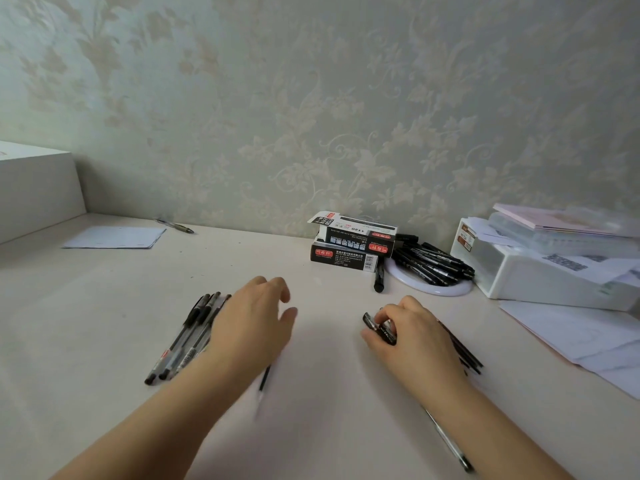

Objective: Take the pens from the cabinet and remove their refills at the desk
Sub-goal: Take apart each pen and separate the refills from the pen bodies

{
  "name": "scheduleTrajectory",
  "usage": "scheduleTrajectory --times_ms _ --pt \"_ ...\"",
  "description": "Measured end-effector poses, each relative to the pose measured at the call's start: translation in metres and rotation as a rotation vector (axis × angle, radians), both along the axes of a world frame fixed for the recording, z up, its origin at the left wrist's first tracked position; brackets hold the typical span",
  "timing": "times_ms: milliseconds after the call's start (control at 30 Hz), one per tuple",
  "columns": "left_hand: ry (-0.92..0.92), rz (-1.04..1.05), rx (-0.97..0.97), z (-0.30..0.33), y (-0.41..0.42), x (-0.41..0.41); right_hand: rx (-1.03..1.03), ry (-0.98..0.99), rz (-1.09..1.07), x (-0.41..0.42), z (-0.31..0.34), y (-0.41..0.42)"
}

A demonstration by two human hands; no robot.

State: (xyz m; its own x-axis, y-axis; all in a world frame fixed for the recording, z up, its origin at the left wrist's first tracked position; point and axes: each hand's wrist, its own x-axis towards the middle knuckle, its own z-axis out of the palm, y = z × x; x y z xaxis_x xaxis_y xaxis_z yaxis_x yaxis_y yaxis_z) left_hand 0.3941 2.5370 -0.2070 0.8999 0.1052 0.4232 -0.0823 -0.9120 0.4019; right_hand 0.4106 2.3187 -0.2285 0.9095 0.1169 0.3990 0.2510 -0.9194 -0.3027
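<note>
Several black-capped gel pens (187, 336) lie side by side on the pale desk (104, 306), left of centre. My left hand (254, 323) hovers over their right edge with relaxed, slightly curled fingers; a blurred pen piece (264, 381) shows under its wrist. My right hand (412, 336) grips a bunch of black pens (379, 329) by their capped ends, their bodies running back under the palm to tips (467, 358) on the right. A thin clear refill or pen (448, 441) lies beneath my right forearm.
Two stacked black pen boxes (353, 245) stand at the wall. A heap of black markers (433, 263) sits on a white ring. A white storage box with papers (554, 268) fills the right; loose sheets (588, 341) lie before it. Far left: paper (116, 237), pen (175, 226), cabinet (34, 188).
</note>
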Motion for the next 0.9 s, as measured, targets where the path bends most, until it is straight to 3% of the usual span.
scheduleTrajectory --times_ms 267,633,767,900 --pt "-0.006 -0.298 -0.036 -0.014 -0.040 -0.015 -0.091 0.059 -0.052 0.001 0.004 0.012" --pt "0.000 -0.372 -0.099 -0.017 -0.045 -0.016 -0.059 -0.114 -0.070 -0.003 0.020 0.007" --pt "-0.008 -0.386 -0.126 -0.017 -0.044 -0.014 0.072 -0.216 -0.015 -0.005 0.029 0.005" --pt "-0.023 -0.400 -0.211 -0.017 -0.044 -0.011 0.594 0.021 0.074 -0.005 0.032 0.008"
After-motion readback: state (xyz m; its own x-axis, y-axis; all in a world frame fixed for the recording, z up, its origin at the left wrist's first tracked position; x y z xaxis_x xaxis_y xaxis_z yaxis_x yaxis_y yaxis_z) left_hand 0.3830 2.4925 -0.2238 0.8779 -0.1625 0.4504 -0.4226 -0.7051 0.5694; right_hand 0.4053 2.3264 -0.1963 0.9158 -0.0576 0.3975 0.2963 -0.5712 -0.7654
